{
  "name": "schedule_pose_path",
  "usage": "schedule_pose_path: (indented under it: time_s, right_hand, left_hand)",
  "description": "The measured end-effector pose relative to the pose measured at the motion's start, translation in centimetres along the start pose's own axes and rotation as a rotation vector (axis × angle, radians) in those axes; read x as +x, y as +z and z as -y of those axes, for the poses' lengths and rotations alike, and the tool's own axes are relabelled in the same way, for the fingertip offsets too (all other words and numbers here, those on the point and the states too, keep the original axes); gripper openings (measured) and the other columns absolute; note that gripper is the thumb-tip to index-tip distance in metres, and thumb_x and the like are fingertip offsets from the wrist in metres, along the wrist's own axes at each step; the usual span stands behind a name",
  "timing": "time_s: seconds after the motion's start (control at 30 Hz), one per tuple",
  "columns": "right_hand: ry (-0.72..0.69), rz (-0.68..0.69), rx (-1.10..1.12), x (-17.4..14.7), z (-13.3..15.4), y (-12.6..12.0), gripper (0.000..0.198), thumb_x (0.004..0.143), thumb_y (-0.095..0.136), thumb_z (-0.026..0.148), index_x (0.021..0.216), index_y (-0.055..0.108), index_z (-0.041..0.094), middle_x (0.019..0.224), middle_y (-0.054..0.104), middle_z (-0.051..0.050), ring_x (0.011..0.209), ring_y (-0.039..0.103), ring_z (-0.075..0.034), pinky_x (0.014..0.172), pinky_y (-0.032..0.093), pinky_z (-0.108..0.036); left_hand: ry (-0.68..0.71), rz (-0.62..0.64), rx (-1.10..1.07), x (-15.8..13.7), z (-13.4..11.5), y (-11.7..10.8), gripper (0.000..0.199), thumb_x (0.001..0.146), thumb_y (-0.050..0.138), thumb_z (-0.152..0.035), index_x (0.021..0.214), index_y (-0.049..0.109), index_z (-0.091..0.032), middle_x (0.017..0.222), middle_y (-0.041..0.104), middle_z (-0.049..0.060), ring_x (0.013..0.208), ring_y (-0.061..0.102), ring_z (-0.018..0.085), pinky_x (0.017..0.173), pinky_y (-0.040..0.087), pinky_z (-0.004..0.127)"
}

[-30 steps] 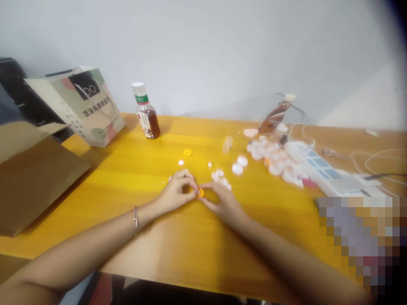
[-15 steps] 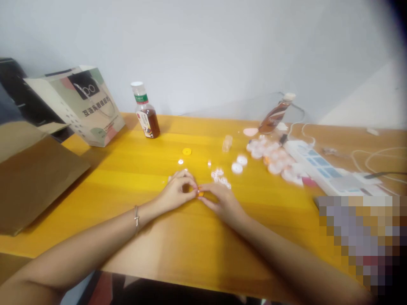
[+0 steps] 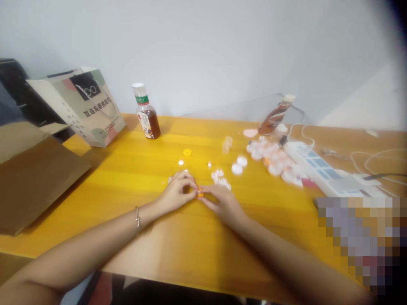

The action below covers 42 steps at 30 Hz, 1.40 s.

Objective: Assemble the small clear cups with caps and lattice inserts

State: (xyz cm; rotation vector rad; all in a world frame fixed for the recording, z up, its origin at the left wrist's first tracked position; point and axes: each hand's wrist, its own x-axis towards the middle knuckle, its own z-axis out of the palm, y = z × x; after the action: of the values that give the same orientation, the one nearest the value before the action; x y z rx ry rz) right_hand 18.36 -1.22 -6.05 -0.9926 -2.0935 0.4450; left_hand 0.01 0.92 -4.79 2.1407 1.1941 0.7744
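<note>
Just above the table, my left hand [image 3: 179,188] and my right hand [image 3: 224,201] meet fingertip to fingertip. Between them is a small orange piece [image 3: 200,193], pinched by the thumb and forefinger of each hand; its exact kind is too small and blurred to tell. Beyond the hands lie a yellow disc [image 3: 187,152], a small white piece [image 3: 181,162] and another tiny white piece [image 3: 209,164]. A cluster of small white rings [image 3: 221,179] sits beyond my right hand, with two white discs [image 3: 237,169] farther right.
At the left stand a brown paper bag [image 3: 38,182] and a printed carrier bag [image 3: 98,110]. A bottle of brown drink [image 3: 149,120] stands upright; a second bottle [image 3: 275,117] leans at the back right. Many pale round pieces [image 3: 273,156] lie beside a white power strip [image 3: 321,165] and cables.
Fingers of my right hand have shifted slightly on the orange piece, and more of it shows. Both hands otherwise stay in place, and the things on the table have not moved.
</note>
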Motion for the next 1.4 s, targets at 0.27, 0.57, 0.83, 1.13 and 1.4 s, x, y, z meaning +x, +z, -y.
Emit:
schedule_pose_path:
  time_s: [0.27,0.57,0.83,1.13,1.4]
  right_hand:
    - [-0.032,0.003,-0.036,-0.1,0.1,0.0,0.015,0.078,0.056,0.021,0.09,0.063,0.026,0.091,0.07,-0.003,0.082,0.065,-0.018,0.074,0.048,-0.032]
    - [-0.055,-0.024,-0.074,-0.3,-0.3,0.3,0.01,0.077,0.058,0.022,0.084,0.064,0.025,0.089,0.071,-0.002,0.081,0.066,-0.018,0.072,0.049,-0.033]
    - [-0.033,0.009,-0.096,-0.3,0.0,0.0,0.013,0.078,0.057,0.022,0.089,0.064,0.026,0.093,0.07,-0.002,0.084,0.065,-0.018,0.074,0.047,-0.032]
    - [-0.064,-0.031,-0.131,-0.5,-0.3,0.2,0.011,0.079,0.056,0.023,0.086,0.065,0.024,0.09,0.071,-0.002,0.084,0.065,-0.016,0.073,0.044,-0.029]
    - [-0.057,0.009,-0.135,-0.3,0.2,-0.2,0.015,0.08,0.056,0.02,0.092,0.063,0.024,0.091,0.071,0.001,0.081,0.065,-0.015,0.071,0.041,-0.028]
  left_hand:
    - [-0.008,-0.008,-0.011,0.0,0.1,0.1,0.004,0.072,0.059,-0.023,0.072,0.063,-0.02,0.089,0.056,0.001,0.088,0.049,0.018,0.084,0.034,0.034]
    - [0.026,-0.013,0.03,-0.2,-0.2,0.0,0.006,0.074,0.058,-0.024,0.076,0.063,-0.022,0.091,0.056,0.001,0.091,0.049,0.018,0.084,0.033,0.034]
    - [0.128,0.033,0.151,-0.8,-0.6,-1.1,0.015,0.08,0.052,-0.03,0.088,0.065,-0.025,0.097,0.06,0.002,0.093,0.051,0.017,0.083,0.033,0.033]
    - [0.325,0.134,0.32,-2.2,-1.5,-2.0,0.027,0.087,0.042,-0.023,0.111,0.054,-0.026,0.109,0.062,0.001,0.096,0.056,0.015,0.081,0.031,0.032]
    - [0.361,0.11,0.355,-1.9,-1.3,-2.3,0.025,0.087,0.042,-0.023,0.108,0.056,-0.025,0.105,0.064,0.001,0.087,0.06,0.013,0.079,0.034,0.03]
